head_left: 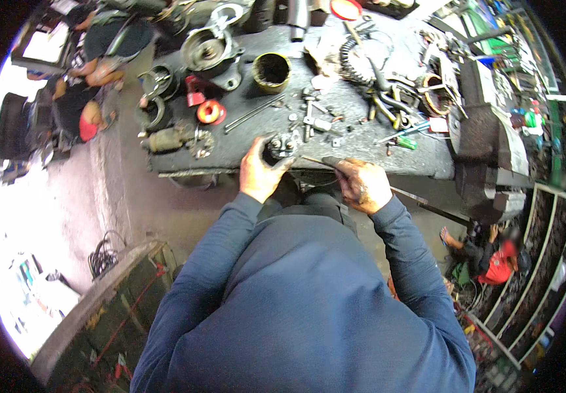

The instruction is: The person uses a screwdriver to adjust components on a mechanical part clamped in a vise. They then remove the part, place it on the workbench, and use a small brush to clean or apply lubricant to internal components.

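Observation:
At the near edge of the dark workbench (197,162), my left hand (258,171) is wrapped around a small round metal machine part (281,145) with a dark body and shiny bits on its upper face. My right hand (363,185) grips a thin metal rod tool (313,159), which points left toward that part. The tool's handle is hidden in my fist, so its kind is unclear. Whether its tip touches the part I cannot tell. Just beyond my hands lie small metal pieces (309,121) and two thin rods (254,112).
A round metal housing (207,52), an open can (272,72) and a red ring (211,112) stand at the left. A green-handled tool (406,142) lies right, near a heavy vise-like metal block (492,141). People sit at far left (93,72) and lower right (496,265).

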The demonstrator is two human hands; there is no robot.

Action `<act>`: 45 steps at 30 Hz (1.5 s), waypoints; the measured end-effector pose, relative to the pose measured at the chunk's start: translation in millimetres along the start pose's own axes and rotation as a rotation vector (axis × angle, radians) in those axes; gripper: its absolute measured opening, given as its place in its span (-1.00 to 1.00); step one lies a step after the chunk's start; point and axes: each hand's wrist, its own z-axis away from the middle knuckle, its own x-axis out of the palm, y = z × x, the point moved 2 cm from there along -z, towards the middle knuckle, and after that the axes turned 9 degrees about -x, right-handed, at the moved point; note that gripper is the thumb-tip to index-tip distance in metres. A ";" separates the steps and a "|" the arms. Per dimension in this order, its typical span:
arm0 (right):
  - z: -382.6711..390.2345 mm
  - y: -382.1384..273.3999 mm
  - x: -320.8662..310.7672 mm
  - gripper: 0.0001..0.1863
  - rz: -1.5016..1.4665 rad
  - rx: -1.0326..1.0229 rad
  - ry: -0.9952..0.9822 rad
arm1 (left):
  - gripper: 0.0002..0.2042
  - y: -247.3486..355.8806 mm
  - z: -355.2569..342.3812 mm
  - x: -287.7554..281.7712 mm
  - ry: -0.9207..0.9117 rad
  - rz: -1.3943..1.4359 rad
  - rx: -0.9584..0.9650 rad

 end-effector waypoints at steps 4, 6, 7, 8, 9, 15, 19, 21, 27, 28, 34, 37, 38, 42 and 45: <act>47.5 34.2 -15.6 -0.73 0.094 0.328 0.056 | -0.48 -4.8 0.0 1.3 0.007 -0.028 0.051; 68.6 55.3 -21.8 -0.74 0.074 0.434 0.096 | -0.44 -5.0 -2.9 -1.4 -0.034 0.018 -0.006; 76.4 62.7 -26.5 -0.74 0.070 0.452 0.171 | -0.42 -4.0 -4.2 -5.5 -0.037 -0.076 0.030; 83.8 74.4 -29.4 -0.73 0.061 0.472 0.249 | -0.40 0.0 -6.6 -9.1 -0.042 -0.175 0.068; 85.6 85.9 -34.3 -0.73 0.104 0.505 0.261 | -0.36 4.6 -7.1 -10.1 -0.050 -0.203 0.085; 68.6 170.4 -115.0 -0.76 0.297 0.332 0.685 | -0.20 8.0 27.7 -33.7 0.128 -0.355 0.194; 63.8 228.8 -170.1 -0.72 0.218 0.504 0.871 | -0.58 4.3 48.1 -49.9 0.293 -0.606 0.201; 60.1 257.1 -186.9 -0.69 0.215 0.541 0.924 | -0.63 -36.7 56.8 -64.1 0.454 -0.403 0.044; 3.3 301.6 -220.8 -0.68 0.004 0.577 0.832 | -0.61 -207.6 166.9 -116.3 0.531 -0.661 -0.825; -11.8 302.3 -218.4 -0.69 -0.071 0.609 0.784 | -0.62 -230.1 198.8 -111.7 0.464 -0.730 -0.977; -28.4 331.2 -199.2 -0.54 0.448 0.391 0.891 | -0.70 -216.3 300.0 -35.7 0.275 -0.417 -1.242; -39.1 303.4 -173.6 -0.53 0.299 0.175 0.909 | -0.74 -203.6 310.8 -10.2 0.300 -0.257 -1.210; -42.4 288.3 -160.9 -0.54 0.208 0.077 0.871 | -0.76 -201.7 311.9 -2.4 0.310 -0.209 -1.196; -42.2 230.7 -71.1 -0.59 0.096 -0.036 0.646 | -0.80 -193.4 280.4 5.8 0.341 -0.045 -1.070; -43.1 175.0 -37.4 -0.61 -0.111 -0.201 0.489 | -0.82 -185.8 250.1 2.8 0.407 0.044 -0.981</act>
